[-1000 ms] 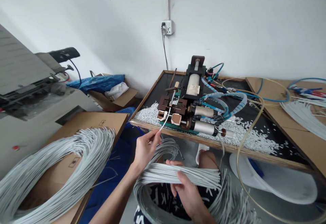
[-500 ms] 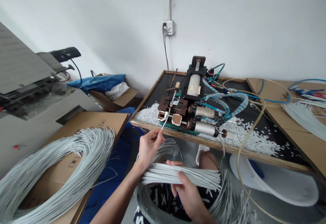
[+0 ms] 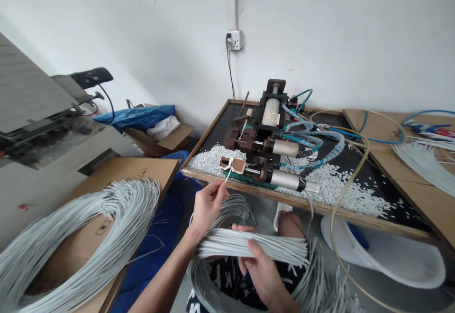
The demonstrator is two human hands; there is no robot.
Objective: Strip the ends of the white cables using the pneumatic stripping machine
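Between the thumb and fingers of my left hand (image 3: 209, 204) is a single white wire (image 3: 227, 176), pinched just in front of the machine. Its far end runs into the front clamp (image 3: 232, 165) of the wire-stripping machine (image 3: 272, 137), whose padded jaws are together around it. My right hand (image 3: 261, 265) is wrapped around a thick bundle of white wires (image 3: 280, 246) over my lap. The bundle loops down below my hands, and its loose ends fan out on the right.
White offcuts (image 3: 341, 197) lie over the black worktable around the machine. Hoses (image 3: 330, 137) curve to its right. A big wire coil (image 3: 138, 218) rests on cardboard at left; more wires (image 3: 423, 161) lie at far right. A white plastic stool or basin (image 3: 387, 256) stands under the table.
The front clamp's right pad has slid left and closed on the wire. The rear jaws have also shifted, and the wire no longer shows past the front clamp. Both hands have stayed put.
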